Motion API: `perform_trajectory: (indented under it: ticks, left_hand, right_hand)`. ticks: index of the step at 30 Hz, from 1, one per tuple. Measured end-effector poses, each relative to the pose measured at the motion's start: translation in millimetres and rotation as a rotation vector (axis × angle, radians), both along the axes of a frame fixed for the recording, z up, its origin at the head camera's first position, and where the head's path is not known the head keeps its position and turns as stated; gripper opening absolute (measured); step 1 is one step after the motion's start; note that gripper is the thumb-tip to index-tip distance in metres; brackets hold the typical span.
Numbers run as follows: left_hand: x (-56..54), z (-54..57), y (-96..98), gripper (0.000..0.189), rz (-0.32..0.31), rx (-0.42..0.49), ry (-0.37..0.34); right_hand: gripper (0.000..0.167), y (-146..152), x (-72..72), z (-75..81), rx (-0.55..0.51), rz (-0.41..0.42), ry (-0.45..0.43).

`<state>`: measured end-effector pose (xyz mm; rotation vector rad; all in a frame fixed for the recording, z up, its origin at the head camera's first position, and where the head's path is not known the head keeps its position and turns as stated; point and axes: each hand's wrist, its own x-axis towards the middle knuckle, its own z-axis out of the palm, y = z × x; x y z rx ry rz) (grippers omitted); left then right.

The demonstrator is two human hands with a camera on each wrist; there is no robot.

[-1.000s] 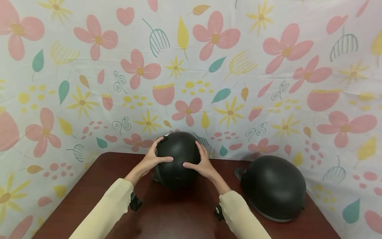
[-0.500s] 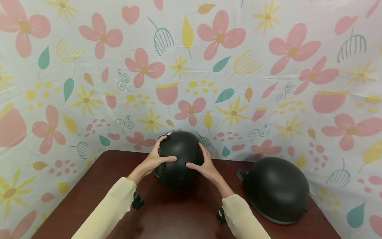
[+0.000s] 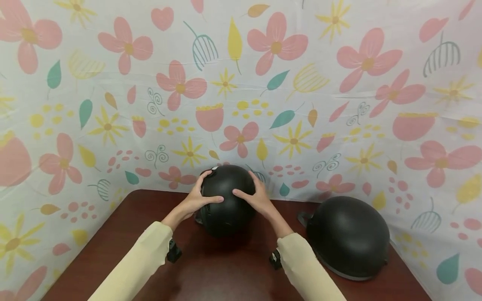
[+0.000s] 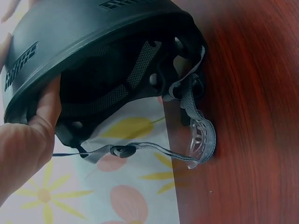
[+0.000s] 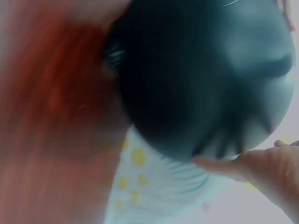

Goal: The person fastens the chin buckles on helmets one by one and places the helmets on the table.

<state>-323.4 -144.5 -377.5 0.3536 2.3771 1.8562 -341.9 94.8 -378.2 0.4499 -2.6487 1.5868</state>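
A black helmet [image 3: 229, 179] is held between both hands toward the back of the table. My left hand [image 3: 195, 200] grips its left side, the thumb lying across the dome. In the left wrist view, fingers [image 4: 50, 105] reach under the helmet's rim, and its padded inside shows. A grey chin strap [image 4: 159, 148] with a clear chin cup [image 4: 202, 142] hangs from it near the tabletop. My right hand [image 3: 259, 197] holds the opposite side, thumb on the dome and fingers around the far side. The right wrist view is blurred.
Another black dome-shaped shell [image 3: 348, 234], helmet-like, with a grey rim and a side loop, rests on the table's right. The dark red-brown table [image 3: 135, 225] backs onto a flower-printed cloth [image 3: 241, 83]. Small black cameras [image 3: 174, 251] sit on both wrists.
My right hand has slid slightly up the dome, its thumb now higher. The left hand keeps its grip. The head view has shifted a little; the other shell stays put.
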Motion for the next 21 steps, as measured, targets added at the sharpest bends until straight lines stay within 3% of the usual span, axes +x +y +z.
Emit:
perform_trajectory:
  ticks: [4,9,21]
  left_hand:
    - [-0.7,-4.4,2.1,0.095,-0.007,0.005,0.005]
    - [-0.3,-9.1,1.8,0.095,-0.018,0.003,0.015]
    - [2.5,-4.7,-2.4,0.097,-0.055,-0.01,0.009]
  right_hand:
    - [0.095,-15.1,-0.4,7.9,0.072,-0.014,0.037]
    - [0.086,-22.1,-0.3,5.6,0.135,-0.014,0.047]
    - [0.087,-20.6,0.2,9.5,0.095,-0.021,0.02]
